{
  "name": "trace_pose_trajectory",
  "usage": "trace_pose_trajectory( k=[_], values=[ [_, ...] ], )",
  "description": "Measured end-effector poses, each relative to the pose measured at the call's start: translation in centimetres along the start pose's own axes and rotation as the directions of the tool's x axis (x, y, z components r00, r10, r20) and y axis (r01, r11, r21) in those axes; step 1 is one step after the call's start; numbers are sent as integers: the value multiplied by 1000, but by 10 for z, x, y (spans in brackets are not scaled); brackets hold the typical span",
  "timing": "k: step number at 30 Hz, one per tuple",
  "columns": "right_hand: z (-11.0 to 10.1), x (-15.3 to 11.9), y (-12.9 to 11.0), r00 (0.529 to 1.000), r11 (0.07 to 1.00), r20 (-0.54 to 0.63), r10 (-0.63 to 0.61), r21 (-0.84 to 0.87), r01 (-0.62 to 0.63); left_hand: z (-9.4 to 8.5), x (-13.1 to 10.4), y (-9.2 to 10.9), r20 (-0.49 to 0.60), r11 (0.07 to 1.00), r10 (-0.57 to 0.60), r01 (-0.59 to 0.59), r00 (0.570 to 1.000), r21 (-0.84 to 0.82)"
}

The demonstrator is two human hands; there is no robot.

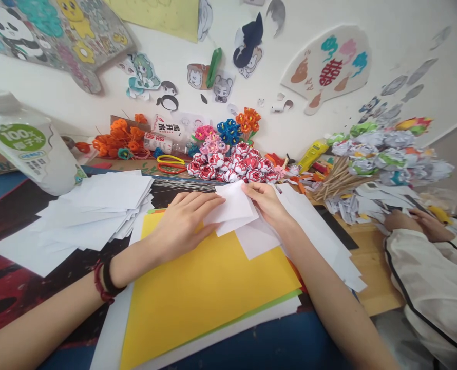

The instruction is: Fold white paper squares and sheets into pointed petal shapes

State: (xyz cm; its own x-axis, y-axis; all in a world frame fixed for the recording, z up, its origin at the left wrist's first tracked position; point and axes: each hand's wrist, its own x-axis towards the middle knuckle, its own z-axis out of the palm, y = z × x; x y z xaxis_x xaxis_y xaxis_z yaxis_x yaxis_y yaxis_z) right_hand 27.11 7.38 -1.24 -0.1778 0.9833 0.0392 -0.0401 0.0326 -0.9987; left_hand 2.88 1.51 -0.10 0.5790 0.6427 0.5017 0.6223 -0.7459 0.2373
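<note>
A folded white paper (234,205) is held between my two hands above a stack of yellow paper (209,288). My left hand (186,218) has its thumb and fingers closed on the paper's left side. At the top right corner, my right hand (265,203) pinches the same paper between thumb and finger. Another white sheet (259,239) lies under it, over the yellow stack's upper right. White sheets (101,205) are piled left of the yellow stack, and more white sheets (321,236) lie fanned out at the right, partly behind my right forearm.
A large white bottle (32,144) stands at the left. Red-and-white paper flowers (232,164), orange flowers (124,139) and a bundle of stemmed paper flowers (378,154) line the wall. Another person's hands (417,223) are at the far right, beside paper scraps.
</note>
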Motion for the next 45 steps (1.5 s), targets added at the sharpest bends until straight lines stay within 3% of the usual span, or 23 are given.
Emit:
trace_pose_trajectory(
  k=[3, 6, 8, 10, 12, 14, 18, 21, 24, 27, 29, 31, 33, 35, 37, 39, 45],
  values=[
    [-2, 1, 2, 999, 1000, 37, -14, 0, 14, -2, 0, -3, -89, 995, -77, 71, 993, -66],
    [-5, 0, -1, 994, 998, 103, -35, -45, 40, -9, 2, -5, -175, 935, -323, 285, 930, -211],
    [-8, -1, -4, 985, 988, 170, -41, -142, 65, -14, 5, -6, -184, 834, -502, 416, 845, -363],
    [-13, -1, -8, 974, 953, 220, -46, -281, 109, -18, 8, -7, -127, 685, -635, 480, 762, -548],
    [-17, 1, -8, 972, 896, 222, -74, -412, 163, -19, 11, -6, -20, 519, -694, 481, 720, -706],
    [-20, 3, -6, 974, 842, 186, -127, -498, 205, -18, 12, -4, 70, 404, -687, 460, 723, -791],
    [-17, 4, -1, 972, 798, 152, -176, -557, 232, -15, 13, 5, 136, 351, -635, 441, 761, -826],
    [-9, 0, -4, 972, 883, 205, -113, -428, 193, -15, 14, 11, 159, 312, -607, 417, 779, -854],
    [-3, -6, -10, 967, 967, 249, -45, -232, 105, -15, 14, 9, 152, 258, -639, 397, 754, -881],
    [-3, -9, -15, 970, 990, 242, -17, -134, 51, -14, 12, -2, 131, 301, -722, 479, 679, -825],
    [-4, -11, -17, 969, 989, 247, -2, -143, 38, -13, 10, -11, 101, 430, -745, 590, 659, -683],
    [-3, -12, -20, 959, 982, 284, 23, -185, 32, -13, 9, -16, -22, 661, -686, 611, 727, -435],
    [0, -14, -22, 936, 972, 349, 54, -233, 30, -14, 10, -14, -154, 868, -494, 474, 856, -151],
    [4, -15, -23, 903, 962, 424, 71, -270, 51, -13, 13, -5, -160, 959, -276, 282, 948, 20],
    [8, -16, -22, 871, 953, 487, 67, -290, 89, -10, 15, 5, -75, 986, -159, 163, 984, 38],
    [12, -17, -21, 848, 945, 527, 59, -303, 123, -6, 17, 13, 13, 990, -138, 138, 990, -4],
    [15, -15, -17, 832, 939, 550, 72, -319, 130, 3, 14, 8, 151, 941, -264, 289, 952, -178]
  ],
)
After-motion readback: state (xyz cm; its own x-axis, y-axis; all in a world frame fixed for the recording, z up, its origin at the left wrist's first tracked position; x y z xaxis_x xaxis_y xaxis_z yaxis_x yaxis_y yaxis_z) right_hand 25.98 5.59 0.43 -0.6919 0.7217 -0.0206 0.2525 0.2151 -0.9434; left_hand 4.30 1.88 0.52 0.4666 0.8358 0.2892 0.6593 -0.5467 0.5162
